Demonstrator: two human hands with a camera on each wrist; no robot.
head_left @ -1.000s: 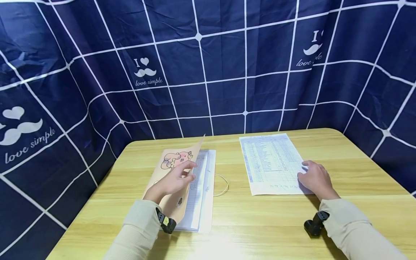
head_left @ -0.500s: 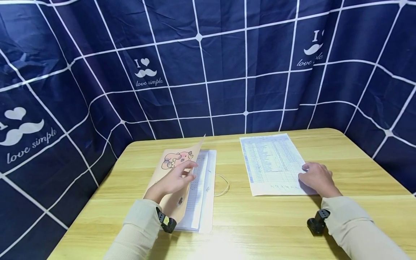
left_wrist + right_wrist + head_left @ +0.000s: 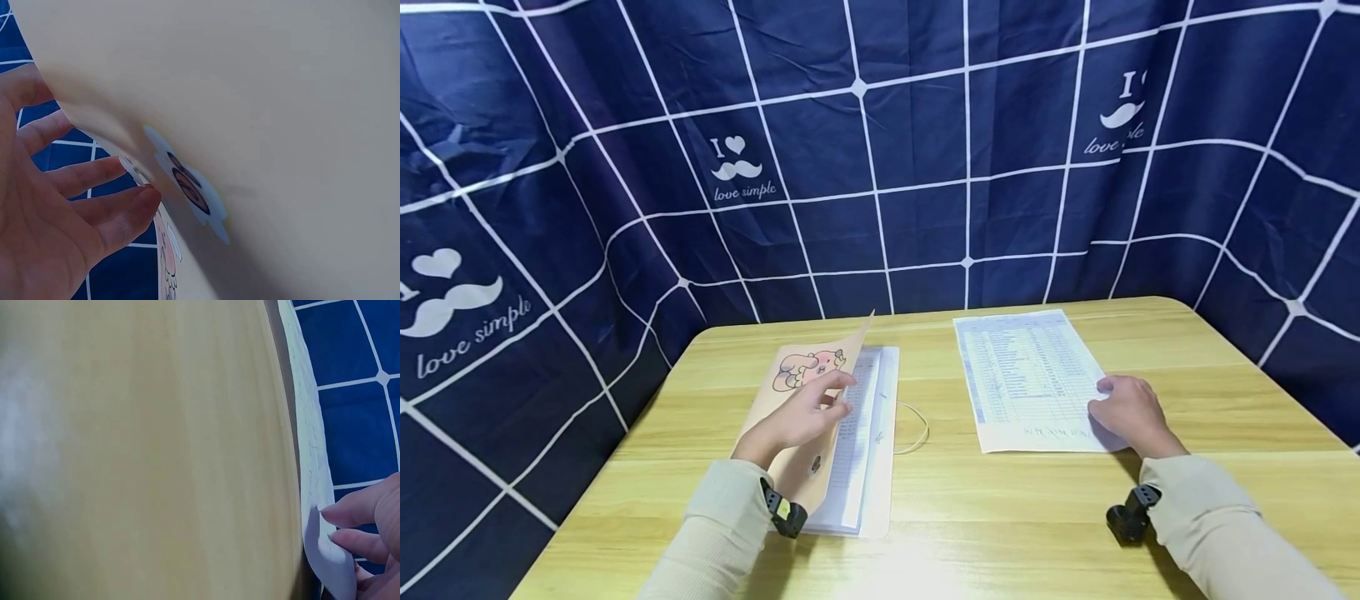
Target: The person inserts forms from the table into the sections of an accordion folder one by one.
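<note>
A peach folder (image 3: pixel 811 367) with cartoon drawings lies on the left of the table, its front cover raised at a slant. My left hand (image 3: pixel 797 421) holds that cover by its free edge, thumb and fingers at the edge in the left wrist view. Inside the folder, printed sheets (image 3: pixel 850 483) show under the cover. To the right, a sheet of paper (image 3: pixel 1018 375) with a printed table lies on the wood. My right hand (image 3: pixel 1131 417) pinches its lower right edge between thumb and fingers; in the right wrist view the paper's corner (image 3: pixel 334 562) bends up.
A thin pale elastic loop (image 3: pixel 925 427) sticks out from the folder's right side. The light wooden table (image 3: pixel 1000 517) carries both things. A navy curtain (image 3: pixel 917 225) with white grid lines stands behind and at both sides.
Both hands keep their grips, and the folder and sheet stay nearly in place. The right hand shifts very slightly to the right.
</note>
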